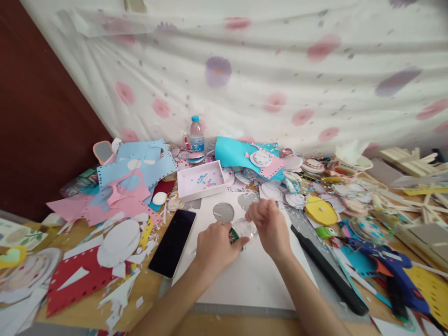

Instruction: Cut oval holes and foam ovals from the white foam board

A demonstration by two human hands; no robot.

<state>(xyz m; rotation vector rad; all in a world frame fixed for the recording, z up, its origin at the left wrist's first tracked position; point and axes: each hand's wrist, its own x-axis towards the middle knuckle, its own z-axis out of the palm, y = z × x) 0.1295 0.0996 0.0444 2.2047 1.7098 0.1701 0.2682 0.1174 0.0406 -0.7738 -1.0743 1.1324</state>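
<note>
My left hand is wrapped round a clear plastic bottle with a green label, held on its side above a white sheet of paper. Beside the bottle's right end, my right hand is raised with its fingers curled together. Whatever those fingers hold, if anything, is hidden. Round holes are cut in the upper part of the sheet, close beyond my hands. A black phone lies left of the sheet, and a long black tool lies along its right edge.
A white box with small blue bits stands behind the sheet. A blue-capped water bottle is upright at the back. Cut paper and a red card crowd the left; a blue glue gun and a yellow disc lie right.
</note>
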